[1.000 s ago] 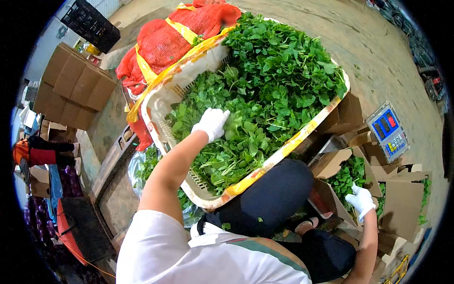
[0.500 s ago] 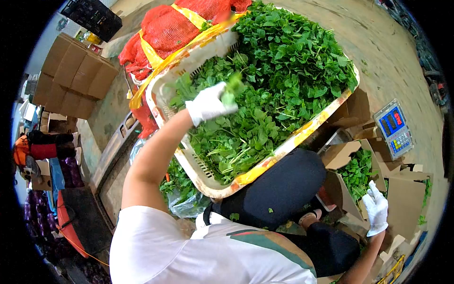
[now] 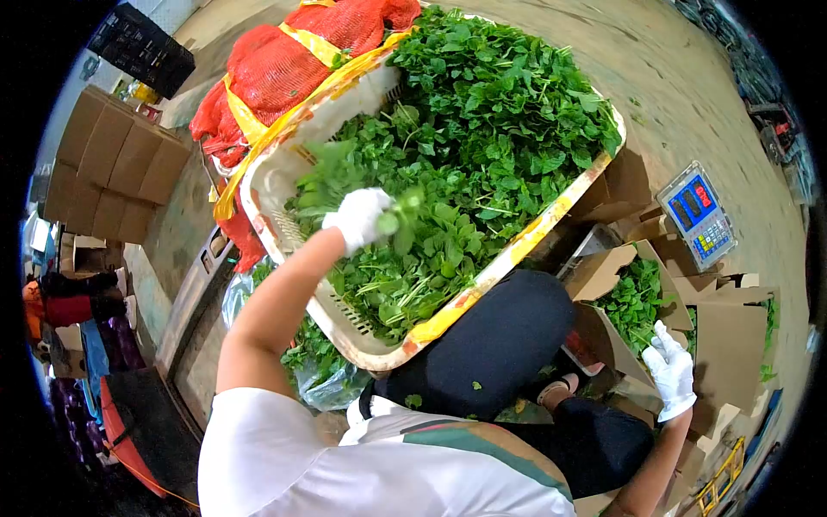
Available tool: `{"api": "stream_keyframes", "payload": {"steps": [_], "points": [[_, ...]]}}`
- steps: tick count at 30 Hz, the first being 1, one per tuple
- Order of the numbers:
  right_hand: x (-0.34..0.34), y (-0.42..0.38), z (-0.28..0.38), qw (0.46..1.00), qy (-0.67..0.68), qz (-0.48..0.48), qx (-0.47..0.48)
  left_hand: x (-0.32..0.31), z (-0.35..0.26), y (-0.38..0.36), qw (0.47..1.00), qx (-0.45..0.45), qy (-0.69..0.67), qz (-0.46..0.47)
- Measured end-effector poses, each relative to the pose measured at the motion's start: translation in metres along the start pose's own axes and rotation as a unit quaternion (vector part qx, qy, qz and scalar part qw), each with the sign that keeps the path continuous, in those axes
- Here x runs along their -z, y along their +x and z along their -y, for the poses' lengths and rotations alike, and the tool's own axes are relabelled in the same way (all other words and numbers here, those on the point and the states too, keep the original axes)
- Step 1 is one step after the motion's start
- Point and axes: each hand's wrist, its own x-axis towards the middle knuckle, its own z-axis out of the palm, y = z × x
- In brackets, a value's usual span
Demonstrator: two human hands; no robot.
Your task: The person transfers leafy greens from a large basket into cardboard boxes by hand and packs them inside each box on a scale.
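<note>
My left hand (image 3: 359,220), in a white glove, is closed around a small bunch of leafy greens (image 3: 401,212), blurred by motion, over the left part of a white plastic crate (image 3: 340,332). Loose mint-like greens (image 3: 413,289) lie under it, and a taller, darker heap (image 3: 517,103) fills the crate's far right side. My right hand (image 3: 672,379), also gloved in white, is at the near edge of a cardboard box (image 3: 603,267) with more greens (image 3: 636,302) inside. Its fingers are stretched out, and nothing shows in them.
A red mesh sack (image 3: 284,73) with yellow straps lies beyond the crate. At right stands a digital scale (image 3: 698,215) with a lit display, near another cardboard box (image 3: 732,353). Stacked cardboard (image 3: 116,168) and a black crate (image 3: 142,47) are at left. Bagged greens (image 3: 323,366) sit below the crate.
My left hand has moved slightly down and left within the crate, still gripping greens. My right hand has shifted a little toward the box. The whole view has shifted slightly.
</note>
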Motion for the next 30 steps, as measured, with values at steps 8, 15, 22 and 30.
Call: {"api": "stream_keyframes", "payload": {"steps": [8, 15, 22, 30], "points": [[0.001, 0.008, 0.011, 1.0, 0.006, 0.021, -0.018, -0.03, -0.061, 0.103, 0.972, -0.217, -0.01, 0.089], [0.003, 0.008, 0.001, 0.997, 0.009, 0.047, -0.059, -0.169, -0.074, 0.165, 0.956, 0.123, -0.055, 0.26], [0.0, 0.016, -0.014, 0.996, -0.07, 0.058, 0.023, -0.149, -0.087, 0.143, 0.947, -0.11, 0.241, 0.182], [0.004, 0.021, -0.013, 0.996, -0.01, 0.08, 0.034, -0.109, -0.042, 0.091, 0.89, -0.089, 0.29, 0.34]]}}
